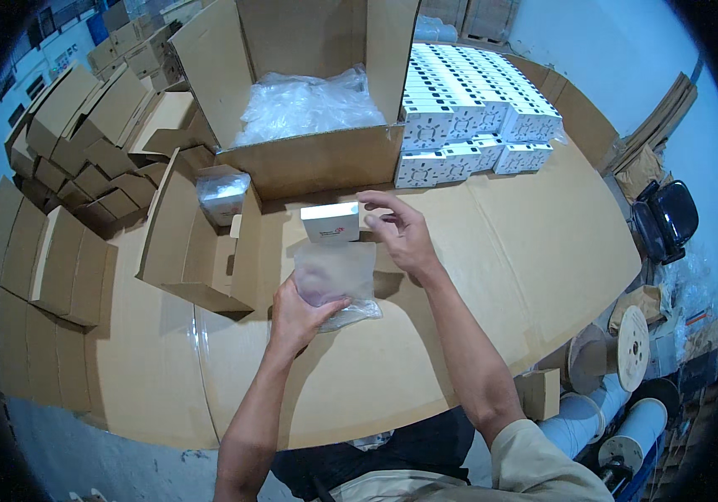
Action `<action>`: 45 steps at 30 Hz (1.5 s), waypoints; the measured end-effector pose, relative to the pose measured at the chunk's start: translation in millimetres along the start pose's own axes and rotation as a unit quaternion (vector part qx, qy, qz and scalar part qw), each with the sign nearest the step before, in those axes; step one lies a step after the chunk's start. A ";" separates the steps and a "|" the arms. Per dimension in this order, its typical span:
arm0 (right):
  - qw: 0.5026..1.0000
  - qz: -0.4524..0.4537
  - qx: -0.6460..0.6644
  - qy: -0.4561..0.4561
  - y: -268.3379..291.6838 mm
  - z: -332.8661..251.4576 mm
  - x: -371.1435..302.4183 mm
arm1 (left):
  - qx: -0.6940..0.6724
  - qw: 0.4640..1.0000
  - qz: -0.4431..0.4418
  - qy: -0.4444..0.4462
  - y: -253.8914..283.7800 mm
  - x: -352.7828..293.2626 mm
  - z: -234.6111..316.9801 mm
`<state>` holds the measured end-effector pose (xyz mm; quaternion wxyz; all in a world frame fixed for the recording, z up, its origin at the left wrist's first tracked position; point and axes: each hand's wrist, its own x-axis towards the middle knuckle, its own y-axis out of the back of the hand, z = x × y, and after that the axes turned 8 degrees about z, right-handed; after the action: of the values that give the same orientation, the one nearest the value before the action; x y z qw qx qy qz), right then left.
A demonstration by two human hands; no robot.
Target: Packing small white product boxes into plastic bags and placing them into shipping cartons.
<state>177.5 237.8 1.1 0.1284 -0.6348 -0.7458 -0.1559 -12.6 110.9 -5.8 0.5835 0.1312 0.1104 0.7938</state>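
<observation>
My left hand (pixel 298 311) grips a translucent plastic bag (pixel 338 272) from its lower left, thumb across the front and the other fingers behind it. A small white box (pixel 330 224) with a red mark stands at the bag's upper end, its lower edge meeting the bag. How far the box sits inside the bag I cannot tell. Just right of the box is my right hand (pixel 403 237), fingers curved and apart, holding nothing. To the left, an open brown carton (pixel 200 243) contains a plastic-wrapped box (pixel 223 197) at its far end.
A large open carton (pixel 317 163) full of clear plastic bags (pixel 309 105) stands behind. White boxes (pixel 480 109) are stacked at the back right. More brown cartons (pixel 70 268) line the left side. Spools (pixel 631 339) and a black chair (pixel 664 222) are off the table's right.
</observation>
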 end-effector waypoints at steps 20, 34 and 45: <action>0.998 0.034 0.050 -0.035 -14.2 12.9 0.4 | 0.016 1.000 0.005 -0.002 2.7 2.8 -2.9; 0.944 0.110 0.310 -0.039 -8.6 -23.8 -2.6 | -0.008 1.000 0.012 -0.018 1.4 2.8 -8.5; 0.980 0.042 0.192 -0.010 2.3 -20.2 -5.3 | -0.002 1.000 0.009 -0.005 5.2 3.9 -3.1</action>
<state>180.5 225.4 17.8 0.2469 -0.6308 -0.7356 0.0020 -19.3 113.1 -6.7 0.5775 0.1354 0.1046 0.7983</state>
